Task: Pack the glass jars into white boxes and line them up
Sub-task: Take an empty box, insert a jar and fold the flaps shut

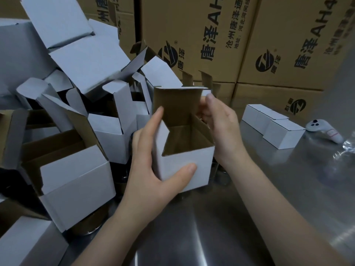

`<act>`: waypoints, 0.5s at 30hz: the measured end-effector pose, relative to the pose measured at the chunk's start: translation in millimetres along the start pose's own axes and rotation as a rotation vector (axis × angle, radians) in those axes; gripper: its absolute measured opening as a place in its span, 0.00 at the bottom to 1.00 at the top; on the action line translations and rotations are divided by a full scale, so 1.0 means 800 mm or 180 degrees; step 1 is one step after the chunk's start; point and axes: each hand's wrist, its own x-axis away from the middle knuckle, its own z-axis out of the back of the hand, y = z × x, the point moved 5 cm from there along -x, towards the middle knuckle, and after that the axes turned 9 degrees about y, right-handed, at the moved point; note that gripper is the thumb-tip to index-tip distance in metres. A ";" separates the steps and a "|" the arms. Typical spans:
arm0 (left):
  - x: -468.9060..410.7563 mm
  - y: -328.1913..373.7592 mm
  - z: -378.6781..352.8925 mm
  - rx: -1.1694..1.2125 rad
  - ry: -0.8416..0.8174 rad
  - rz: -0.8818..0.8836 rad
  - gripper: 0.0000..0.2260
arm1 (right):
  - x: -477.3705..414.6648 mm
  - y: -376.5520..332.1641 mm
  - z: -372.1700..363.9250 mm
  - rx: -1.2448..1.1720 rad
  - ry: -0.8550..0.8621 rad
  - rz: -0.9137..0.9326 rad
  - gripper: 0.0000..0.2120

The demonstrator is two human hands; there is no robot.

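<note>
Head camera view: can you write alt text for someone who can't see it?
A left hand and a right hand hold an open, empty white box at a steel table. Open white boxes are heaped at left; closed boxes sit in a row at right, before brown cartons.

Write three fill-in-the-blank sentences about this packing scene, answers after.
1. Both the left hand and right hand hold the white cardboard box, whose top is ____.
2. The closed white boxes stand in a row to its ____.
3. The big printed cartons behind are ____ in colour.
Missing: open; right; brown.
</note>
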 end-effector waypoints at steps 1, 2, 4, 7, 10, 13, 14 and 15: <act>-0.001 0.000 0.002 0.0002 0.0081 0.0028 0.40 | -0.002 0.005 0.005 0.0159 0.0177 0.0021 0.15; -0.001 0.000 0.004 0.0026 0.0158 0.0041 0.39 | -0.004 0.009 0.010 0.0381 0.0306 0.0074 0.14; -0.002 0.002 0.007 0.0142 0.0313 0.0069 0.38 | -0.006 0.018 0.018 0.0797 0.0324 0.0114 0.11; -0.003 0.000 0.011 0.0190 0.0574 0.0128 0.39 | -0.007 0.040 0.019 0.1233 -0.0185 -0.0244 0.14; -0.004 0.000 0.014 0.0133 0.0711 0.0169 0.38 | -0.005 0.059 0.013 0.1611 -0.0672 -0.0497 0.18; -0.005 -0.001 0.016 0.0111 0.0781 0.0178 0.38 | -0.006 0.068 0.013 0.1699 -0.0788 -0.0479 0.17; -0.004 -0.002 0.016 0.0106 0.0798 0.0173 0.38 | -0.007 0.070 0.013 0.1655 -0.0836 -0.0502 0.17; -0.004 -0.002 0.017 0.0091 0.0814 0.0164 0.39 | -0.007 0.072 0.014 0.1573 -0.0904 -0.0560 0.16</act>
